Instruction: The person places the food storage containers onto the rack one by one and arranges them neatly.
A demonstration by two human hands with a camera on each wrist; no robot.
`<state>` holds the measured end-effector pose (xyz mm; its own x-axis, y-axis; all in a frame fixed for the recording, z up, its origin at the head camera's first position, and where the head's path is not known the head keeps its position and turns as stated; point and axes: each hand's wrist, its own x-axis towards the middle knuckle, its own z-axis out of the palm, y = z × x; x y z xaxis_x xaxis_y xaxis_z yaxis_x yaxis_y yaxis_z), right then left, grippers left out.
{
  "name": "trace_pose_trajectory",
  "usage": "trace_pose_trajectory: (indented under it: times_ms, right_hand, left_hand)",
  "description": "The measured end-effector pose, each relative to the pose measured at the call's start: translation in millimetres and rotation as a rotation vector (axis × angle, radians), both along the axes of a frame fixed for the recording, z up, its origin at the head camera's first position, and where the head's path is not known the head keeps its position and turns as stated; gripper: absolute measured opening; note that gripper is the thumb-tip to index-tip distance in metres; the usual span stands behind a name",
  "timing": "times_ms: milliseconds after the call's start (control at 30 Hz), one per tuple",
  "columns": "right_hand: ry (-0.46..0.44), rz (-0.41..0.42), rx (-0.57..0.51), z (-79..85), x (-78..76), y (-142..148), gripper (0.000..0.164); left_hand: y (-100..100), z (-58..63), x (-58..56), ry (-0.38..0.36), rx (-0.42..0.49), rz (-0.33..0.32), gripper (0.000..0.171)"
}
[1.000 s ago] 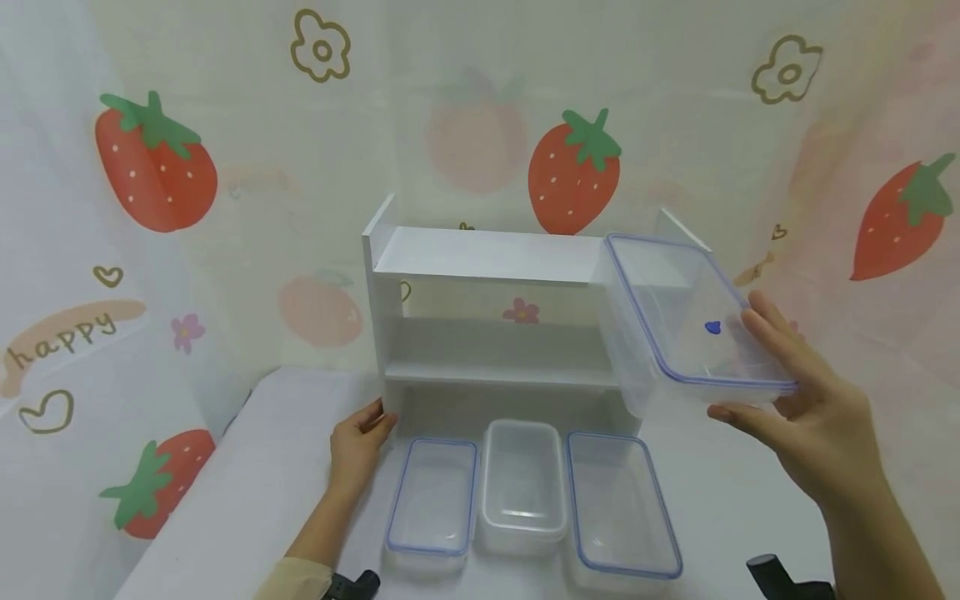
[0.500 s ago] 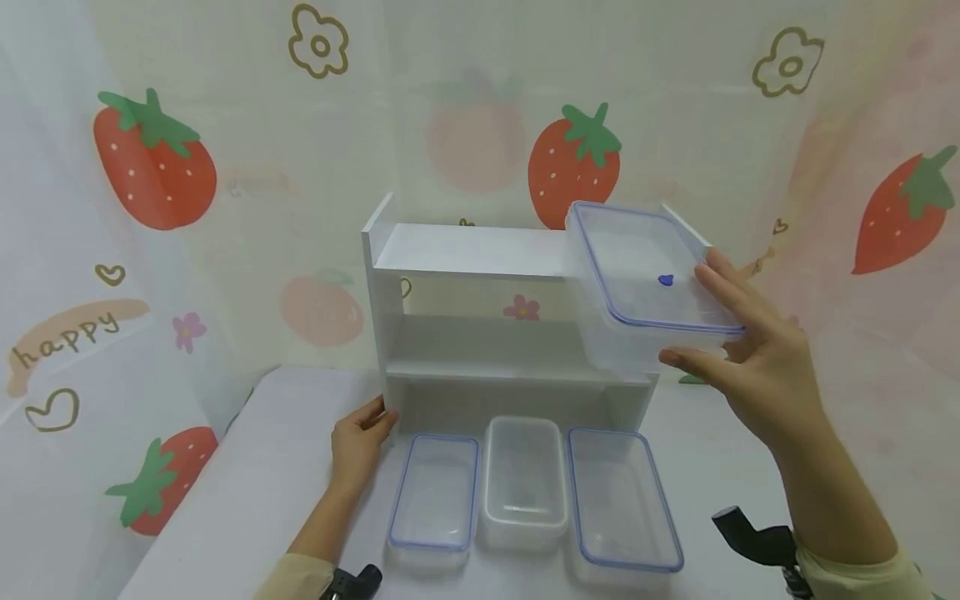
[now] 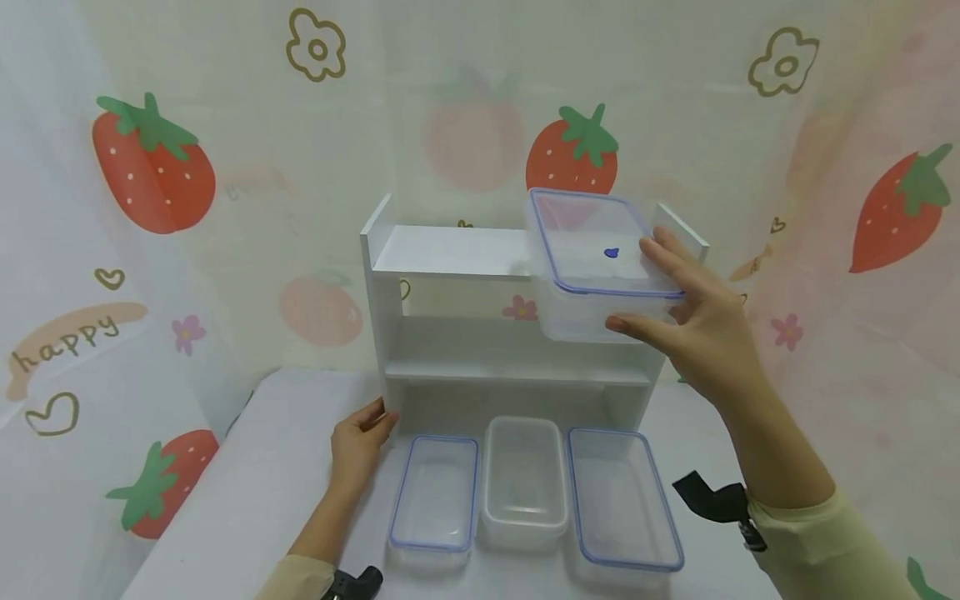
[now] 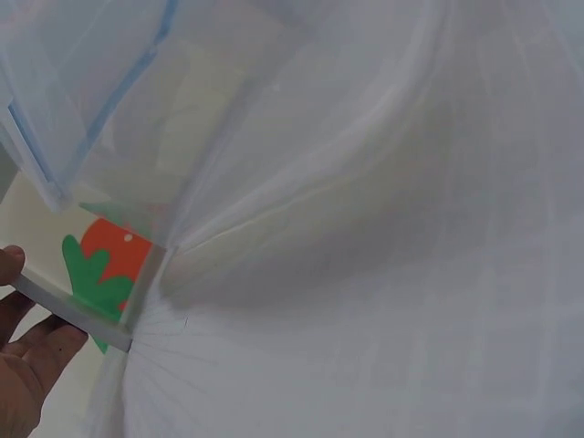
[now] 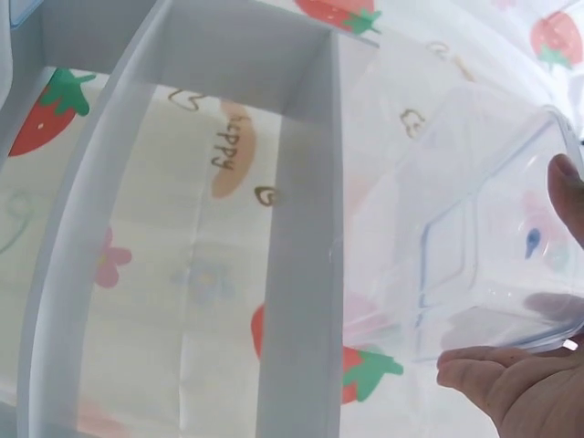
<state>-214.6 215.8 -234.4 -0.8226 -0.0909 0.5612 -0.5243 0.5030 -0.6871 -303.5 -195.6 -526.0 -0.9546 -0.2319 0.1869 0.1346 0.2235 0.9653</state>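
My right hand (image 3: 712,342) grips a clear plastic food container (image 3: 585,312) with a blue-edged lid by its right side, thumb at the front. It is held up before the right part of the white shelf's (image 3: 453,252) top board. From the right wrist view, the container (image 5: 497,246) is beside the shelf frame (image 5: 310,237), a gap not clearly visible. My left hand (image 3: 358,446) pinches the lower left side panel of the shelf; in the left wrist view, thumb and fingers (image 4: 55,351) lie on either side of the panel edge (image 4: 78,315).
In front of the shelf, side by side on the white table (image 3: 247,500), stand a blue-rimmed container (image 3: 433,496), a frosted container (image 3: 523,479) and a larger blue-rimmed container (image 3: 625,500). A strawberry-print cloth (image 3: 465,100) hangs behind.
My right hand has carried the container left and upward, from the shelf's right edge to before the top board. The left hand has stayed on the side panel.
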Motion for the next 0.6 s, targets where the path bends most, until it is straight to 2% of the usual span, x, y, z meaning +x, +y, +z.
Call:
trace_pose_trajectory:
  times_ms: [133, 300, 600]
  right_hand:
    - [-0.02, -0.006, 0.022, 4.4, -5.4, -9.9, 0.089]
    - [-0.002, -0.024, 0.046, 8.5, -10.3, -23.7, 0.088]
    - [0.022, 0.013, 0.056, 19.6, -23.3, -46.8, 0.091]
  left_hand:
    - [-0.3, 0.5, 1.0, 0.004, 0.004, -0.009, 0.051]
    - [0.2, 0.7, 0.2, 0.01, 0.008, 0.003, 0.049]
    - [0.5, 0.0, -1.6, 0.029, 0.013, -0.005, 0.047]
